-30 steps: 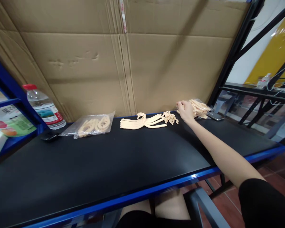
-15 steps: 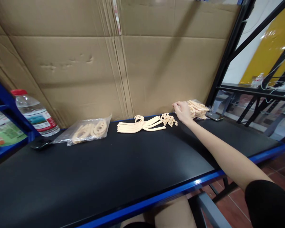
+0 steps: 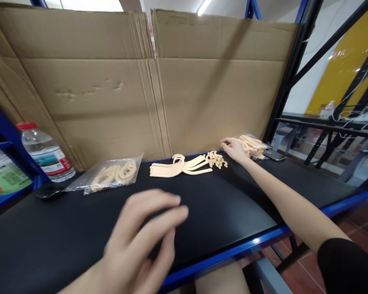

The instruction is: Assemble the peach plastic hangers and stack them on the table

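My right hand [image 3: 234,149] reaches far across the black table [image 3: 79,228] to a clear bag of cream plastic pieces [image 3: 252,145] at the back right; its fingers curl on the bag's near edge. A loose bundle of cream plastic hooks [image 3: 185,164] lies just left of that hand. My left hand [image 3: 144,241] hovers close to the camera over the table's front, blurred, fingers stretched out and holding nothing. Another clear bag of cream pieces [image 3: 110,174] lies at the back left.
A cardboard sheet [image 3: 141,90] walls off the back. A water bottle [image 3: 44,153] with a red cap and a small black object [image 3: 49,192] sit at the far left, a phone [image 3: 274,155] at the far right. Blue and black shelving frames both sides.
My left hand has risen into view over the table's front. The right hand stays at the right bag, shifted slightly; the view has tilted up a little.
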Available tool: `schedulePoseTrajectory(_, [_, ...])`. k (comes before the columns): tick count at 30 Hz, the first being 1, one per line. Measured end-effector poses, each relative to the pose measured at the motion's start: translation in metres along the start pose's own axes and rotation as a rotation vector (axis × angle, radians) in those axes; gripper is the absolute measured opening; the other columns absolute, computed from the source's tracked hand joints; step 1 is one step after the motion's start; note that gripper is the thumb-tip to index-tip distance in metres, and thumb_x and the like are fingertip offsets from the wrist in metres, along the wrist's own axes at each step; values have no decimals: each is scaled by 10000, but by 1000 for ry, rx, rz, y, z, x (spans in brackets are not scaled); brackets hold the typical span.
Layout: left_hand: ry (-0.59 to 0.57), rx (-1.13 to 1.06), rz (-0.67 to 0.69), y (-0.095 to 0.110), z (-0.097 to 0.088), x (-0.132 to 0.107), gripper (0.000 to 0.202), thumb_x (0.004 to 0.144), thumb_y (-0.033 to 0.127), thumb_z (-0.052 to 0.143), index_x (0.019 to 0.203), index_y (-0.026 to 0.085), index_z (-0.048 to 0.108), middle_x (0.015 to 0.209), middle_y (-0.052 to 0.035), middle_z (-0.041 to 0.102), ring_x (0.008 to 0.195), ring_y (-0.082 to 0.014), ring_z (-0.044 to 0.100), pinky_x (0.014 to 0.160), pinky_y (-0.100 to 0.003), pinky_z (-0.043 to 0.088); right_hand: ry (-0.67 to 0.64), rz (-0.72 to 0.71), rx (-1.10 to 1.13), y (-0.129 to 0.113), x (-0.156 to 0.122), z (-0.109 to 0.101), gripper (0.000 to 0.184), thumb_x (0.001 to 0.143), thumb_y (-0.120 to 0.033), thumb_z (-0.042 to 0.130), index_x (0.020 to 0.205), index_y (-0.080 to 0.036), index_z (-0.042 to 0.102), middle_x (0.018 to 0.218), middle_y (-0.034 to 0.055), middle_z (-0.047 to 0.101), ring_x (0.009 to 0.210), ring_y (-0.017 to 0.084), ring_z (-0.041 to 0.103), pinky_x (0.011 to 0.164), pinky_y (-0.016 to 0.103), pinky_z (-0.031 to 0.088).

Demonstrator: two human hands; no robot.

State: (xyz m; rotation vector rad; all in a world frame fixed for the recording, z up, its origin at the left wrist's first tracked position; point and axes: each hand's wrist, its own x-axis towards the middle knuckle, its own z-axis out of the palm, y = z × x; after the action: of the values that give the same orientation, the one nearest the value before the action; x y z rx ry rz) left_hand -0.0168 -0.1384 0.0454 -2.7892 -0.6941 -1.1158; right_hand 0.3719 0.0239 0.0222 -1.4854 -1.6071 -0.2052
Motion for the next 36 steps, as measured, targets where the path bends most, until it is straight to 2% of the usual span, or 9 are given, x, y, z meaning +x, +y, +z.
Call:
schedulePoseTrajectory(2, [-113,-12,-13,-23,15,21,314,892,182,508,1201,233,532,1249,-86,540,1128,-236,531,944,-392,481,-108,-34,9,0,0,4,214,792,-162,508,869,-170,708,814,63,730,735,186,649,701,307,513])
schedulePoseTrajectory(5, [-256,14,-62,-73,41,40,316,861,172,479,1172,195,526,1198,-95,561,1124,-256,529,961,-419,464,-262,-104,7,-2,0,9,220,766,-123,535,867,-178,723,835,58,738,747,179,654,721,303,516])
schedulePoseTrajectory(8, [-258,117,-150,-119,63,46,282,860,208,483,1133,160,536,1181,-123,575,1126,-296,520,937,-474,449,-394,-168,-7,-3,5,11,217,775,-141,558,892,-193,733,878,59,742,764,188,663,732,315,521])
schedulePoseTrajectory(11, [-247,174,-167,-144,76,49,233,871,241,489,1082,163,550,1137,-117,601,1101,-303,526,881,-472,455,-503,-218,-20,-2,14,13,201,779,-172,591,909,-214,738,927,56,741,827,203,669,772,330,519])
schedulePoseTrajectory(17, [-235,142,-151,-154,84,50,115,870,248,523,959,197,576,1017,-68,624,1005,-263,556,829,-416,453,-672,-278,-21,4,31,22,173,731,-192,647,858,-239,753,932,44,740,871,216,661,813,339,499])
schedulePoseTrajectory(20, [-233,110,-158,-156,86,48,102,871,223,535,964,198,569,1014,-61,620,999,-252,558,832,-408,451,-703,-289,-18,7,33,26,144,740,-203,631,811,-238,751,889,42,743,835,216,661,794,341,497])
schedulePoseTrajectory(27, [-223,89,-179,-160,88,46,160,866,218,540,1023,193,554,1062,-76,610,1032,-265,547,836,-420,444,-673,-324,3,17,30,32,136,781,-238,618,825,-217,745,858,53,736,792,206,657,737,327,498])
schedulePoseTrajectory(36, [-250,100,-182,-159,88,49,104,876,208,521,935,196,605,966,-64,611,957,-256,537,794,-408,434,-535,-363,31,20,23,36,195,848,-261,545,858,-226,736,921,59,714,889,210,633,831,377,495])
